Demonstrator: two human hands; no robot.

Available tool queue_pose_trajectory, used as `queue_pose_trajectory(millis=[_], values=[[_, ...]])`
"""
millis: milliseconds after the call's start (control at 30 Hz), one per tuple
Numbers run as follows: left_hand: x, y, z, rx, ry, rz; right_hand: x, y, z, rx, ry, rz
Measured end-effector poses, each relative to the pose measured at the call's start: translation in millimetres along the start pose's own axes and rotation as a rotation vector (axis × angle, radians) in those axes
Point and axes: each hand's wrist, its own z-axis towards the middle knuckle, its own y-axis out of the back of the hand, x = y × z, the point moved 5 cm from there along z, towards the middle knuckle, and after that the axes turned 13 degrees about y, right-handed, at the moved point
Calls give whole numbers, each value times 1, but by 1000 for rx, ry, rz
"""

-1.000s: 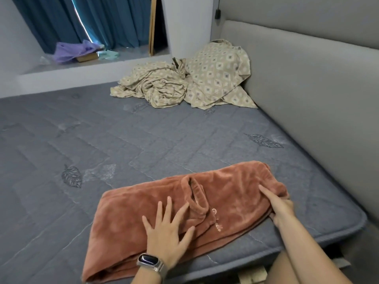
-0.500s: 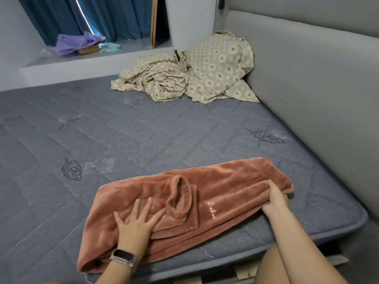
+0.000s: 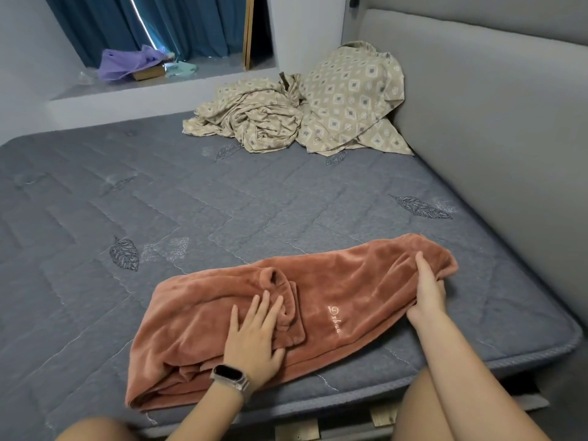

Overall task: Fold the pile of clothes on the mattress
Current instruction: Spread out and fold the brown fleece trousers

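Head view: left hand (image 3: 251, 342) has slid back onto the rust-orange fleece garment (image 3: 321, 300) at the grey quilted mattress's (image 3: 222, 198) near edge, fingers spread flat; right hand (image 3: 428, 291) now pinches its end, ready to fold

A grey quilted mattress (image 3: 197, 198) with stitched leaf motifs carries a rust-coloured fleece garment (image 3: 350, 281) lying folded lengthwise at five o'clock near the front edge, and a crumpled beige diamond-patterned sheet (image 3: 318, 109) heaped at one o'clock against the headboard.

Rust-orange garment (image 3: 334, 281), grey leaf-stitched mattress (image 3: 222, 202), beige diamond-patterned sheets (image 3: 343, 100).
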Motion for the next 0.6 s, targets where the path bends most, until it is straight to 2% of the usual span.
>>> queue_pose_trajectory(millis=[67,133,233,300,400,433,467,533,600], values=[[-5,-14,5,90,24,-41,10,-7,-13,32,63,43],[-4,-15,9,97,-1,-70,23,-21,-37,118,163,68],[14,0,9,263,-131,-397,33,-49,-85,247,253,77],[41,19,1,199,-176,-616,34,-72,-117,403,302,77],[113,41,-8,-167,55,-772,25,-119,-171,702,398,39],[137,41,-10,-256,140,-782,19,-137,-191,787,429,30],[156,38,-10,-279,209,-783,10,-153,-211,868,459,4],[187,19,-9,-161,371,-866,-19,-183,-248,1024,529,-103],[202,1,-12,26,514,-1128,-58,-204,-278,1159,679,-348]])
